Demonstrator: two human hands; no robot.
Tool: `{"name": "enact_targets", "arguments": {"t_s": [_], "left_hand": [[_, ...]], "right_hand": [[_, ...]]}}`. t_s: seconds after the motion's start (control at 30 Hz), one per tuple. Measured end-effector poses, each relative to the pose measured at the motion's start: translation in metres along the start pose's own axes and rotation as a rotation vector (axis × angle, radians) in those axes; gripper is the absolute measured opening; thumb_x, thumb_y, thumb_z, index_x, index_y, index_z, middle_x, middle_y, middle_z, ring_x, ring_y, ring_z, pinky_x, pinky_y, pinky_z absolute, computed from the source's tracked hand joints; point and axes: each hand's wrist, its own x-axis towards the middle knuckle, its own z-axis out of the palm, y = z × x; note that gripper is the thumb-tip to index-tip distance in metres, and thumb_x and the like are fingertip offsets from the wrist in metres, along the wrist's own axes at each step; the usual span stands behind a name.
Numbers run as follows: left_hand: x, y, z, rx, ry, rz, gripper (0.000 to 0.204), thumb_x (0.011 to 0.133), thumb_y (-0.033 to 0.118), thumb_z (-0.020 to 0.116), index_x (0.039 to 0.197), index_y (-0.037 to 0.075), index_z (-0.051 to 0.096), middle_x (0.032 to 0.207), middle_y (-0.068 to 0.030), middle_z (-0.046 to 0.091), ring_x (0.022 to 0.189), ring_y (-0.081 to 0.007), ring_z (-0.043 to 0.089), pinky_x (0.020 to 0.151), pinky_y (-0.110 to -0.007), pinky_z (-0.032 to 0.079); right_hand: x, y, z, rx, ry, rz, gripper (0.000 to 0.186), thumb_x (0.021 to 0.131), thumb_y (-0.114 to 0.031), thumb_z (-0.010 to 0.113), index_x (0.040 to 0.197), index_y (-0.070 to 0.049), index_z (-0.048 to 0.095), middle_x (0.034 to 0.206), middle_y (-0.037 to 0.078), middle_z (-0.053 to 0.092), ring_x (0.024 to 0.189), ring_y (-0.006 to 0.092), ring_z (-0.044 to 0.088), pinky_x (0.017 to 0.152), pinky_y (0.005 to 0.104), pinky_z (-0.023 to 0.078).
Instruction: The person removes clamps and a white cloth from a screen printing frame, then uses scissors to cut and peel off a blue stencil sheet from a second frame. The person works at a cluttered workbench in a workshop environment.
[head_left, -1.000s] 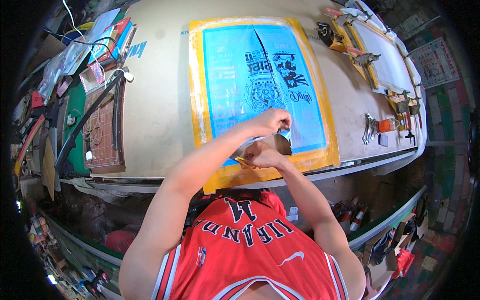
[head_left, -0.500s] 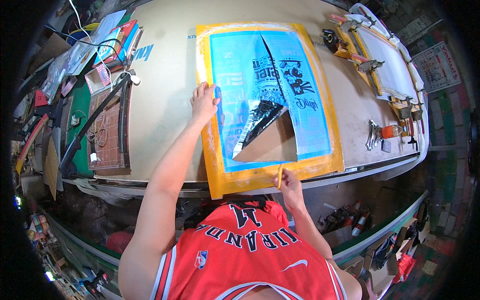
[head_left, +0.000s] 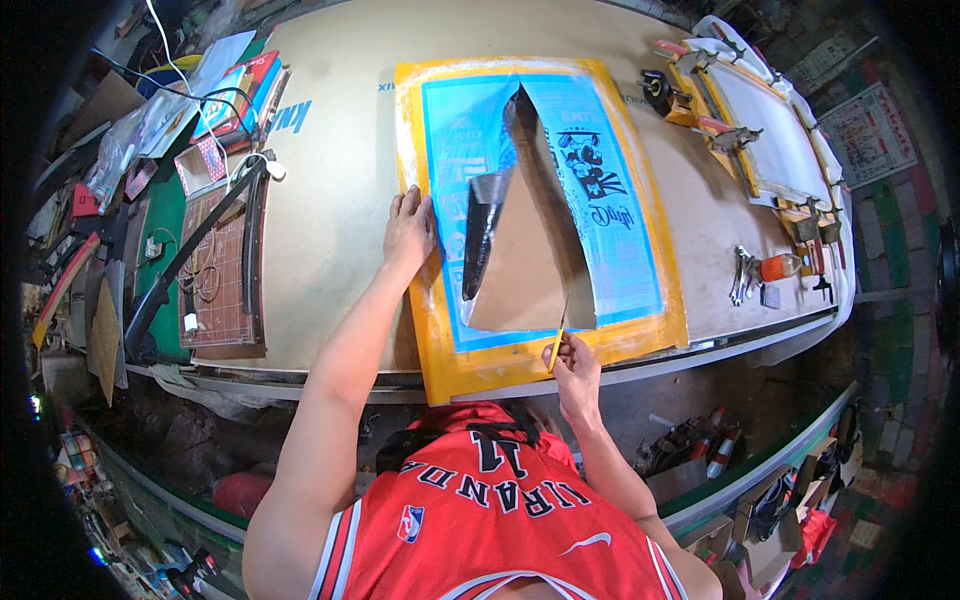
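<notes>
A printing screen with a yellow border (head_left: 632, 200) and blue printed sheet (head_left: 610, 250) lies on the board. The sheet is slit lengthwise, its left flap (head_left: 485, 230) folded back with dark underside showing, leaving a wide wedge of brown surface (head_left: 530, 260) exposed. My left hand (head_left: 408, 228) grips the screen's left edge, fingers curled over it. My right hand (head_left: 572, 372), at the near edge of the screen, holds an upright yellow-handled cutting tool (head_left: 556, 348) with a thin blade, near the lower end of the slit.
At left are stacked papers and boxes (head_left: 225, 95), cables, a black bar (head_left: 185, 275) and a brown panel. At right, a clamped frame (head_left: 760, 130), wrenches (head_left: 740, 280) and an orange bottle (head_left: 778, 267) sit on the board. A metal rail runs along the near edge.
My left hand moved from the middle to the left edge, and my right hand drew back to the near edge. The slit has opened wider as the flap folded left. The screen shifted slightly.
</notes>
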Motion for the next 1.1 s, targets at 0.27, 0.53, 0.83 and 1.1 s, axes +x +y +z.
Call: {"name": "enact_targets", "arguments": {"t_s": [0.27, 0.53, 0.83, 1.1], "left_hand": [[-0.036, 0.045, -0.045, -0.209, -0.596, 0.532, 0.021, 0.081, 0.020, 0.068, 0.099, 0.010, 0.073, 0.112, -0.0107, 0.067, 0.117, -0.0290, 0.060, 0.103, -0.049, 0.042], [-0.071, 0.058, -0.068, -0.444, -0.472, 1.001, 0.031, 0.079, 0.032, 0.077, 0.072, 0.007, 0.062, 0.080, -0.0100, 0.064, 0.085, -0.0300, 0.061, 0.088, -0.044, 0.047], [-0.090, 0.094, -0.083, -0.467, -0.315, 0.705, 0.033, 0.080, 0.034, 0.076, 0.065, 0.007, 0.062, 0.069, -0.0103, 0.063, 0.076, -0.0297, 0.062, 0.081, -0.042, 0.045], [-0.092, 0.208, -0.061, -0.458, -0.279, 0.439, 0.031, 0.088, 0.032, 0.070, 0.077, 0.004, 0.068, 0.081, -0.0144, 0.071, 0.085, -0.0316, 0.069, 0.082, -0.044, 0.044]], "right_hand": [[0.015, 0.017, -0.013, -0.018, 0.006, 0.001, 0.047, 0.094, -0.012, 0.073, 0.133, 0.009, 0.056, 0.106, 0.007, 0.069, 0.092, 0.0113, 0.062, 0.083, 0.0269, 0.052], [0.011, 0.025, -0.003, -0.015, 0.147, -0.073, 0.047, 0.094, -0.012, 0.074, 0.133, 0.007, 0.057, 0.104, 0.005, 0.066, 0.093, 0.0102, 0.061, 0.083, 0.0267, 0.051], [0.037, -0.010, -0.022, 0.047, 0.222, -0.186, 0.034, 0.096, -0.011, 0.071, 0.126, 0.005, 0.063, 0.099, 0.000, 0.063, 0.090, 0.0070, 0.055, 0.082, 0.0237, 0.044], [0.157, -0.060, -0.104, -0.113, 0.081, -0.302, 0.037, 0.097, -0.012, 0.069, 0.128, 0.007, 0.061, 0.098, 0.001, 0.063, 0.088, 0.0089, 0.057, 0.082, 0.0245, 0.046]]}}
